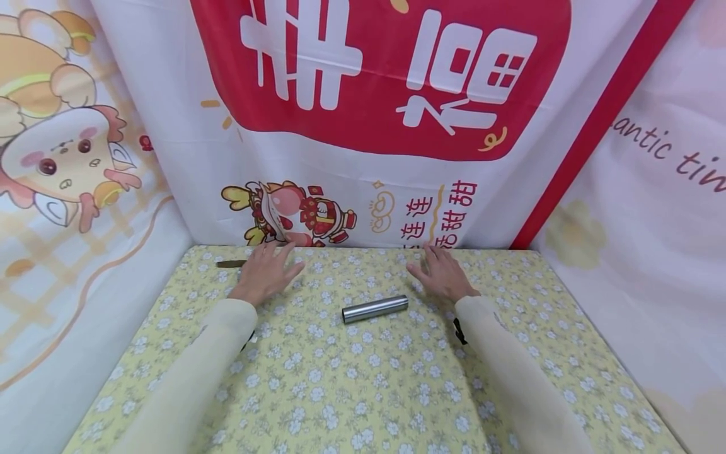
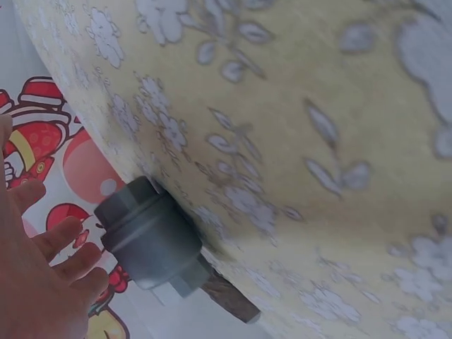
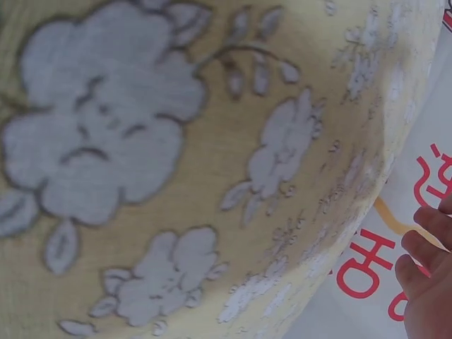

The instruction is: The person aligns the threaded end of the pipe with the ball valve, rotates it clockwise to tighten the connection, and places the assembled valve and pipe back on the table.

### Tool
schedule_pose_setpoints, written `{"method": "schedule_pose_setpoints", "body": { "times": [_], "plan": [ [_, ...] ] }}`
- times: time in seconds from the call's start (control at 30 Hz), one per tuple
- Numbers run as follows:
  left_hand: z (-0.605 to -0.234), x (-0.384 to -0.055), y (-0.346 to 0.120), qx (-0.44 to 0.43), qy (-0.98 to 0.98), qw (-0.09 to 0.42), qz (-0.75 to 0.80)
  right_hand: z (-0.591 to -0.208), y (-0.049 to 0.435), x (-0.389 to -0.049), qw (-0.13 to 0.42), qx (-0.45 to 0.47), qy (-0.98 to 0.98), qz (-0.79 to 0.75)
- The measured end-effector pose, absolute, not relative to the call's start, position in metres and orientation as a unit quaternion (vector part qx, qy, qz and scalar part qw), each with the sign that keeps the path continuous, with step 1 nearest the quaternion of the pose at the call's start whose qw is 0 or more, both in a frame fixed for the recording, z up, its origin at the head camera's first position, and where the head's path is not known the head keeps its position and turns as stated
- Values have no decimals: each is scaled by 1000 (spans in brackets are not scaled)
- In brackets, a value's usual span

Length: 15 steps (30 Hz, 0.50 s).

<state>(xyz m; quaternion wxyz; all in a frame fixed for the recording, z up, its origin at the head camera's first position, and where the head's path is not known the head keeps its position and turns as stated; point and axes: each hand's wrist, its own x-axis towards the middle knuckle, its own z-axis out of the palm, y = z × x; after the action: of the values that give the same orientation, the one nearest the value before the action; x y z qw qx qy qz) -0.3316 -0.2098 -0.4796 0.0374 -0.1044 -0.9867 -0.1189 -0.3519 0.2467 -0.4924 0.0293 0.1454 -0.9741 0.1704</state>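
Observation:
A shiny metal tube lies slightly slanted on the flowered tablecloth, between the two hands. My left hand is near the table's back edge with its fingers spread and nothing in them. In the left wrist view, a dark grey stepped cylinder, its kind unclear, sits close by the left fingertips; the hand hides it in the head view. Beside it a brown, stick-like piece shows left of that hand. My right hand also reaches toward the back edge, its fingers loosely extended and holding nothing.
The table has a yellow cloth with white flowers. Directly behind it hangs a white and red printed curtain. Printed fabric walls stand at the left and right. Dark bands show at both wrists.

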Motion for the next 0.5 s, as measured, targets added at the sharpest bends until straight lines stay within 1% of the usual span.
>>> {"method": "schedule_pose_setpoints", "body": {
  "times": [0.27,0.5],
  "plan": [
    [-478,-323,-222,-111,-988,43,-94,-494,250,-348,37,147,-972,182],
    [-476,-314,-232,-105,-989,27,-99,-495,249,-343,46,154,-971,176]
  ]
}}
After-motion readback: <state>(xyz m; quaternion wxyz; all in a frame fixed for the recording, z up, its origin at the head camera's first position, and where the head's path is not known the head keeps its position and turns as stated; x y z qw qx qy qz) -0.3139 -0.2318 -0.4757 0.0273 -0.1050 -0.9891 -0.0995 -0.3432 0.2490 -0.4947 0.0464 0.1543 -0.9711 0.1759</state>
